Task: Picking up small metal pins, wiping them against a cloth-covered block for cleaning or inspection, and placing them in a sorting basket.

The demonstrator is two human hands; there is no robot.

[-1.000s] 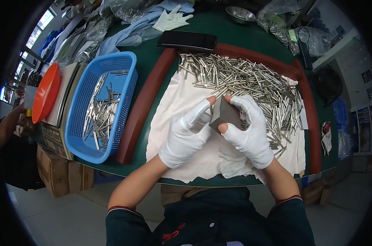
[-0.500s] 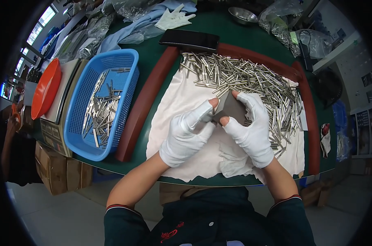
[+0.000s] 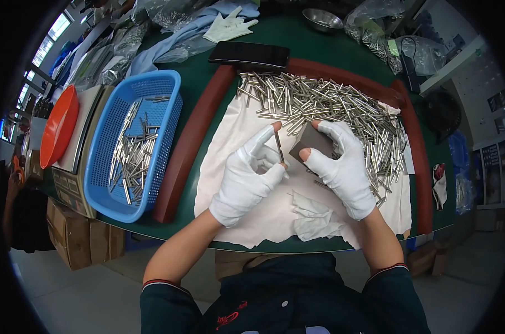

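Note:
My left hand point(image 3: 238, 181), in a white glove with bare thumb and index tips, pinches a slim metal pin point(image 3: 279, 147) by its ends. A dark grey rectangular block point(image 3: 310, 142) sits in my gloved right hand point(image 3: 348, 181), gripped between thumb and fingers just right of the pin. A small gap separates pin and block. Beyond both hands, a heap of loose metal pins point(image 3: 319, 96) spreads over a pale cloth point(image 3: 222, 167) and down its right side. A crumpled white rag point(image 3: 315, 221) lies between my wrists.
Reddish-brown rails point(image 3: 194, 142) border the cloth on three sides. Left of them stands a blue basket point(image 3: 174, 103) with more pins, beside an orange bowl point(image 3: 59, 127) on a scale. A black phone point(image 3: 249, 54), a metal bowl point(image 3: 322, 20) and a white glove point(image 3: 230, 25) lie farther back.
My left hand has drawn left, away from the block, and the pin now shows between its thumb and index finger. My right hand still grips the block, nearly in place.

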